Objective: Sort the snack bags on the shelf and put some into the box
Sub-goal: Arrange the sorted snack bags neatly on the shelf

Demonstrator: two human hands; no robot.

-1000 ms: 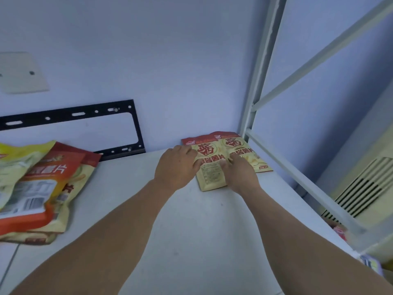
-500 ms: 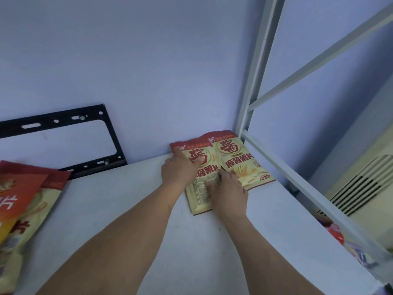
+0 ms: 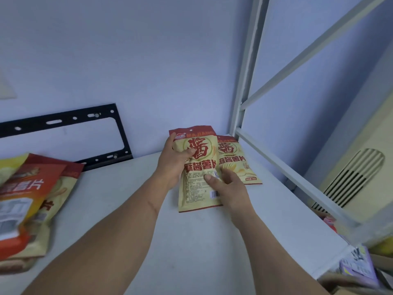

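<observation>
A cream and red snack bag point(image 3: 198, 167) is tilted up off the white shelf point(image 3: 191, 241). My left hand point(image 3: 173, 161) grips its upper left edge, thumb across the front. My right hand point(image 3: 229, 186) holds its lower right part, thumb pressed on the printed panel. A second bag of the same kind point(image 3: 236, 161) lies flat behind it, near the shelf's right back corner. Part of a cardboard box point(image 3: 348, 288) shows at the bottom right, below the shelf.
A pile of orange, red and yellow snack bags point(image 3: 29, 201) lies at the shelf's left. A black metal bracket point(image 3: 70, 122) hangs on the wall behind. The white shelf post point(image 3: 244, 81) and rails stand at the right. Purple packets point(image 3: 357, 267) sit below the shelf edge.
Both hands lay on the bags flat on the shelf; now they have taken hold of the front bag and raised its top end. The camera has swung left again.
</observation>
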